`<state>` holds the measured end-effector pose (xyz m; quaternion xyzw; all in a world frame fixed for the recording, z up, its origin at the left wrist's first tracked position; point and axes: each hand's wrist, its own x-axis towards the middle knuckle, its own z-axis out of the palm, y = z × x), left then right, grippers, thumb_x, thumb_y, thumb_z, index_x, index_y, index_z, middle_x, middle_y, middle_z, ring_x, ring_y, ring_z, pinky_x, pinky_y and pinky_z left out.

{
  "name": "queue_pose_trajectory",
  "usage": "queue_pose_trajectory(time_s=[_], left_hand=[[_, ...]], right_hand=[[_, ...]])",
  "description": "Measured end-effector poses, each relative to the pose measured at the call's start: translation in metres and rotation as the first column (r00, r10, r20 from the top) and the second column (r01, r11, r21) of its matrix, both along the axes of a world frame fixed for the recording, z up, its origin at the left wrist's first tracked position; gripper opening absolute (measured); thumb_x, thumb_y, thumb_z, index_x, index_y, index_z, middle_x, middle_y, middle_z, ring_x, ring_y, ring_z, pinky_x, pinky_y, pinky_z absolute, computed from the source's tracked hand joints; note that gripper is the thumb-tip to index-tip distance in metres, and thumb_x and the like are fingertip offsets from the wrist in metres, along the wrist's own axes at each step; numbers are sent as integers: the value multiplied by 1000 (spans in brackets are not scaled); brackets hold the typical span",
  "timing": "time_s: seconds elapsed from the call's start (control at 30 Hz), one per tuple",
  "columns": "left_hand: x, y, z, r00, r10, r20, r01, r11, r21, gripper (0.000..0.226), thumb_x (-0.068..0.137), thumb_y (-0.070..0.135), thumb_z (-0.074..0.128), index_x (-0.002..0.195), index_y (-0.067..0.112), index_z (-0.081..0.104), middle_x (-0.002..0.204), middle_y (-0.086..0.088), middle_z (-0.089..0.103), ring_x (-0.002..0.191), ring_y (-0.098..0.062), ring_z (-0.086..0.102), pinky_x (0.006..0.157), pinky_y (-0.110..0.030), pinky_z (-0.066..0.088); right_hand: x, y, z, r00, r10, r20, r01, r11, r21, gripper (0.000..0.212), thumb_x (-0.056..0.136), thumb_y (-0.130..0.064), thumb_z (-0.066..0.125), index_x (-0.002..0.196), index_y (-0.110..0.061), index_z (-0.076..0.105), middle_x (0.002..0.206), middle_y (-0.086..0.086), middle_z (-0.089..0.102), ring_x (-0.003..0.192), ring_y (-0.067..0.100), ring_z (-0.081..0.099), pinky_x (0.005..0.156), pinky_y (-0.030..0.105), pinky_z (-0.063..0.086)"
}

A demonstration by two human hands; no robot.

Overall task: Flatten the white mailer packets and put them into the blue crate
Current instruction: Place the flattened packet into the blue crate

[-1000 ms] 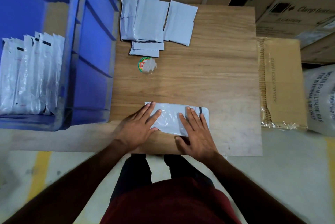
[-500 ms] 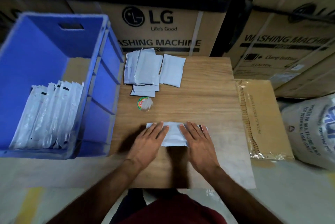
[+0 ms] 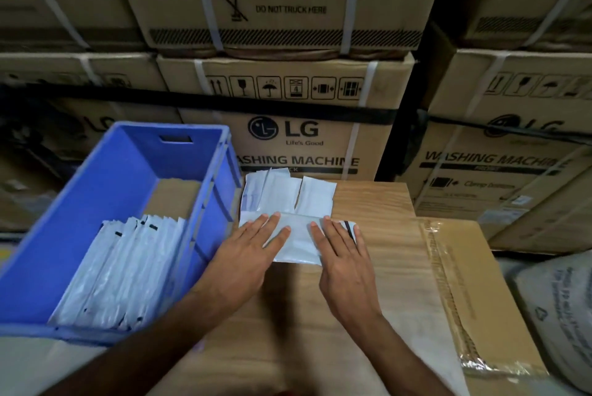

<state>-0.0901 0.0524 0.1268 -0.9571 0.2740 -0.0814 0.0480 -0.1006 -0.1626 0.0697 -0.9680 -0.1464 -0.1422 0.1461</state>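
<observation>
Both hands lie flat, fingers straight and slightly spread, on one white mailer packet (image 3: 299, 243) on the wooden tabletop (image 3: 384, 267). Left hand (image 3: 246, 261) covers the packet's left part, fingertips reaching its far edge; right hand (image 3: 344, 262) covers the right part, near a dark strip at the packet's right end. Neither hand curls round or pinches anything, palms down, pressing. The packet lies flat, long side running left-right, bare middle showing between the hands.

Just behind it, at the table's far edge, sits a loose pile of white mailer packets (image 3: 282, 193), overlapping, some tilted; the pressed packet's far edge touches or overlaps the pile, can't tell which.

Blue crate (image 3: 134, 152) stands left of the table, right wall just beside the table edge. Inside, a row of flattened white packets (image 3: 121, 270) stands on edge, leaning, filling the near half; brown cardboard bottom shows in the far half. Handle slot in the far wall.

Right of the table: a flat brown cardboard box (image 3: 474, 286) with clear tape along its seam, touching the table's right edge. Far right, a white printed sack (image 3: 557, 312), partly cut off.

Behind: stacked LG washing machine cartons (image 3: 288, 139) with white straps, handling symbols, and "DO NOT TRUCK HERE" on the upper one. Forearms enter from the bottom of view.
</observation>
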Motion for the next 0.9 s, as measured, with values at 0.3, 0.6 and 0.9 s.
queue_pose_trajectory(time_s=[0.3,0.6,0.9], left_hand=[[49,161,21,991,-93,96,96,995,-19,84,66,-4,51,148,17,51,154,-15,47,138,-37,49,113,-48,40],[113,338,37,987,-153,-40,156,984,83,100,53,-11,77,147,15,53,154,-16,46,137,-38,50,108,-52,47],[171,317,-17,792,-584,-179,611,753,243,50,77,7,73,126,15,71,132,-15,66,115,-39,67,82,-47,60]], right_hand=[[21,144,49,999,-33,7,33,999,1,72,84,-11,36,155,-20,39,158,8,42,148,27,35,124,49,19],[28,329,53,989,-95,-112,119,965,235,74,78,-11,35,150,-16,49,154,13,47,140,29,47,120,42,33],[-4,394,21,692,-239,-681,454,878,153,82,90,-10,47,163,-24,12,169,10,14,154,24,19,122,36,20]])
